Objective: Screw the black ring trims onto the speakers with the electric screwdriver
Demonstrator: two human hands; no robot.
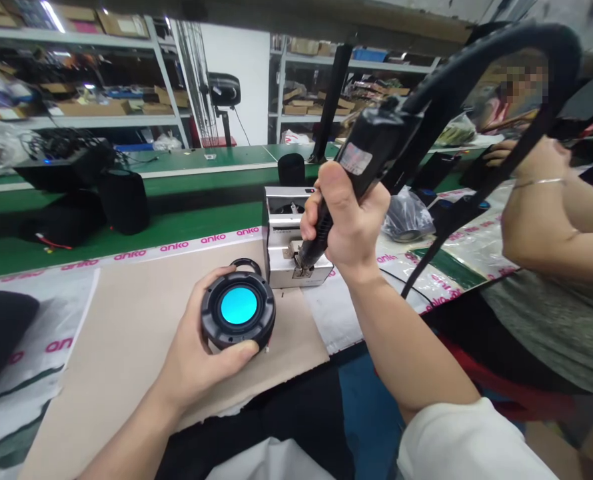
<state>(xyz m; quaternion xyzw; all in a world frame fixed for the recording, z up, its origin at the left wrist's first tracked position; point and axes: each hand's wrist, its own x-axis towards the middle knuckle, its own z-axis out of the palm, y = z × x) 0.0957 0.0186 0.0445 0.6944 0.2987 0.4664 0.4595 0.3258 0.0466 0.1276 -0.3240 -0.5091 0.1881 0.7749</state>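
Note:
My left hand (201, 347) is closed around a round black speaker (264, 313) with a shiny blue disc facing up, over the cardboard sheet (141, 327). My right hand (349, 220) grips a black electric screwdriver (371, 150), tilted with its tip pointing down and left. That tip is at the front of a silver screw feeder (271, 257) standing behind the speaker; whether a screw is on it cannot be made out. Just behind the speaker lies a black ring (246, 264).
A thick black cable (516, 33) loops from the screwdriver over the right side. A co-worker's arm (541, 213) is at the right, near a plastic-wrapped item (409, 217). Black cylinders (123, 203) stand on the green bench (201, 207). Shelves with boxes line the back.

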